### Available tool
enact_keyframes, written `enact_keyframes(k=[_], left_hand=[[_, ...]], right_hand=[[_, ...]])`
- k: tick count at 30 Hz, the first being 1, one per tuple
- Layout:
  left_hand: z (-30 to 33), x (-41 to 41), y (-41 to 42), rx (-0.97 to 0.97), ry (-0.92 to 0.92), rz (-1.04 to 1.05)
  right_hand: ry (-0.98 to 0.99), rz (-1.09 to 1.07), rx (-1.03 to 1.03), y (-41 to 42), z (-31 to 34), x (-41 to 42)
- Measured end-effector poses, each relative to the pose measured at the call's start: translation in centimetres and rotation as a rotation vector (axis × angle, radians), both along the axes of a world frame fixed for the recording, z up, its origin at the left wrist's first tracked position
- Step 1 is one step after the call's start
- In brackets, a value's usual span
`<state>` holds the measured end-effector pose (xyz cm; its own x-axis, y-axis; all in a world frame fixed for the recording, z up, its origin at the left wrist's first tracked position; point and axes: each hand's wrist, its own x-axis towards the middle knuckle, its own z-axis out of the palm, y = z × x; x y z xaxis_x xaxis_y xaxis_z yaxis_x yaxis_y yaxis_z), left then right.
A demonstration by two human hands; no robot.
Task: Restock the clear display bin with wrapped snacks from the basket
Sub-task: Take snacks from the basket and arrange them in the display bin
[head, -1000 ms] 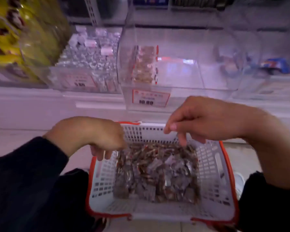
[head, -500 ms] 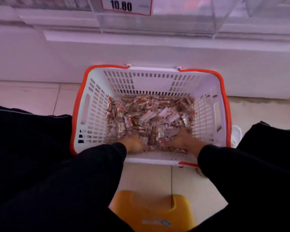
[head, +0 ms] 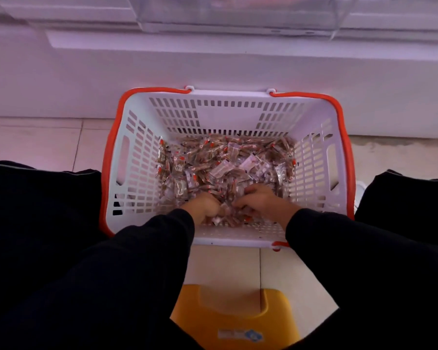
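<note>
A: Progress? Basket (head: 127,157) on the floor, 12 o'clock of the person, snacks (head: 225,168) piled across its bottom – plenty left

B: Hands?

A: Both down in the pile at the 6 o'clock wall. Left hand (head: 204,207) fingers curled into the wrappers, right hand (head: 259,200) the same, looks like gathering a handful, though the fingers are half buried so grip isn't certain

B: Display bin?

A: Only its clear underside (head: 238,16) at 12 o'clock, contents out of view; nothing being carried up yet

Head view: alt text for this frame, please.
Both hands, left hand and right hand, dig into wrapped snacks piled in a white, orange-rimmed basket on the floor, a yellow stool below.
</note>
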<state>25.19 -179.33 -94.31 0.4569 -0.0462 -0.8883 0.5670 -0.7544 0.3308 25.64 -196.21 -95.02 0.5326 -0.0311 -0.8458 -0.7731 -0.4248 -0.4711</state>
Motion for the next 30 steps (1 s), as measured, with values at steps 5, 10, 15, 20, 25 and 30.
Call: enact_keyframes(k=[5, 10, 15, 20, 25, 30], left_hand=[[1.3, 0.9, 2.0, -0.129, 0.112, 0.315], [3.1, 0.9, 3.3, -0.446, 0.331, 0.680], [5.3, 1.2, 3.7, -0.603, 0.331, 0.683], [8.1, 3.0, 3.5, -0.616, 0.091, 0.671], [11.8, 5.5, 4.0, -0.645, 0.048, 0.540], [17.0, 8.3, 5.3, -0.466, -0.046, 0.180]], right_hand=[[-0.103, -0.037, -0.038, -0.3, 0.9, -0.1], [-0.135, -0.084, 0.087, -0.2, 3.6, 1.3], [-0.063, 0.116, 0.287, -1.0, 9.0, 4.1], [-0.160, 0.196, 0.336, -1.0, 12.2, 5.6], [-0.251, 0.330, 0.282, -1.4, 14.4, 7.1], [-0.303, 0.591, 0.199, -1.3, 19.4, 8.5]])
